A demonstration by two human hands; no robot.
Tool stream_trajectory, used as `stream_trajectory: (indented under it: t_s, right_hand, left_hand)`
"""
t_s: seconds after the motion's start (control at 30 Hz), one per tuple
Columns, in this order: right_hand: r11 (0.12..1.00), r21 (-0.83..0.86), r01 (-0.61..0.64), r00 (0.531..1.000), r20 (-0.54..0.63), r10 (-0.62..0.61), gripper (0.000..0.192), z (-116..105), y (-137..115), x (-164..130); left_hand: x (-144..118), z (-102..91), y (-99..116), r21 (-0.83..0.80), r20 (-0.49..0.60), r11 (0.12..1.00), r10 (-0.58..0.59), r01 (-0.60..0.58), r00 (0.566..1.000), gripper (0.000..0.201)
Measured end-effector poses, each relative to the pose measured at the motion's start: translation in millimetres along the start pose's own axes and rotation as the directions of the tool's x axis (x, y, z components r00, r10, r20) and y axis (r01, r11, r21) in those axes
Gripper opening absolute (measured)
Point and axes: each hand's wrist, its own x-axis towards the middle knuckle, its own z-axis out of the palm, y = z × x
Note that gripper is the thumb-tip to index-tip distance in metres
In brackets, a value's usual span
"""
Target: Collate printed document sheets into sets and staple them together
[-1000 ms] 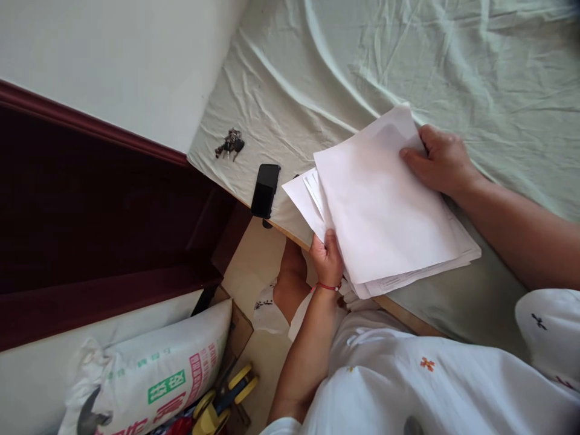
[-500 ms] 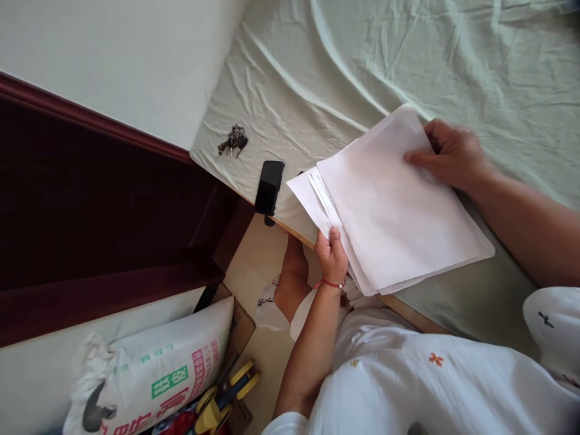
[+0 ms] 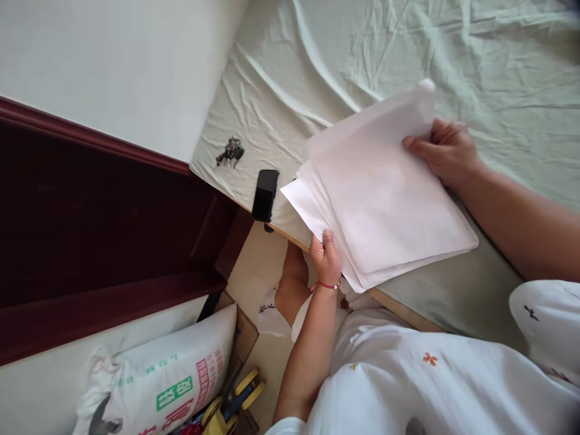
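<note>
A stack of white paper sheets [image 3: 380,199] lies at the near edge of a bed covered by a pale green sheet [image 3: 353,54]. My left hand [image 3: 325,258], with a red string at the wrist, grips the stack's near left corner. My right hand [image 3: 446,151] pinches the far right corner, thumb on top, and that side is lifted a little off the bed.
A black phone [image 3: 265,194] lies at the bed's edge left of the papers, and a bunch of keys [image 3: 230,151] lies beyond it. A dark red wooden frame [image 3: 104,217] and a white wall stand at left. A printed sack [image 3: 167,374] and a yellow tool [image 3: 229,405] rest on the floor.
The top sheets have been pulled together with the rest of the stack, and my right hand has raised the far corner higher. My left hand keeps its hold on the near corner.
</note>
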Motion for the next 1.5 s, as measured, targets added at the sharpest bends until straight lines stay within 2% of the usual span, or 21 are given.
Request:
stream_trajectory:
  t_s: [0.1,0.23,0.4,0.57,0.7,0.83,1.0,1.2,1.4,1.5]
  right_hand:
    - [0.997,0.061,0.039,0.998,-0.053,-0.036,0.016,-1,-1,4]
    - [0.997,0.074,-0.003,0.997,-0.072,0.008,0.018,1,-2,4]
    - [0.996,0.007,-0.088,0.996,-0.029,0.088,0.013,7,-8,-1]
    - [1.0,-0.008,-0.016,0.999,0.042,0.017,0.017,2,-4,-1]
    - [1.0,-0.014,-0.009,0.993,0.12,0.011,0.031,-3,1,-1]
    - [1.0,-0.002,-0.023,0.991,0.134,0.023,0.042,-2,2,-1]
    - [1.0,0.028,0.0,0.995,0.101,-0.003,0.036,-1,3,-2]
    - [0.997,-0.006,0.083,0.989,0.124,-0.082,0.026,-3,7,2]
    - [1.0,0.016,-0.012,0.995,0.102,0.011,0.033,1,5,-1]
    - [1.0,0.015,-0.01,0.995,0.097,0.008,0.032,1,3,-1]
  left_hand:
    - [-1,-0.6,2,0.002,-0.02,1.0,0.006,-0.006,1.0,0.058]
    - [-1,-2.3,1,-0.074,-0.048,0.997,-0.029,0.025,0.998,0.057]
    - [-2,-4.2,-6,-0.164,0.033,0.985,-0.04,0.044,0.999,0.049]
    - [-2,-6.9,-7,-0.061,0.139,0.998,0.015,-0.006,0.99,0.049]
    - [-1,-8.3,-4,0.004,0.141,1.0,0.025,-0.025,0.99,0.048]
    - [2,-8.1,-4,0.036,0.14,0.998,0.05,-0.055,0.989,0.051]
    - [2,-7.8,-6,0.033,0.125,0.996,0.073,-0.077,0.99,0.052]
    - [-1,-7.3,-7,0.026,0.075,0.997,0.073,-0.075,0.995,0.055]
    - [3,-8.4,-12,0.022,0.092,0.997,0.067,-0.069,0.994,0.051]
    - [5,-7.9,-10,0.026,0.094,0.997,0.074,-0.076,0.993,0.05]
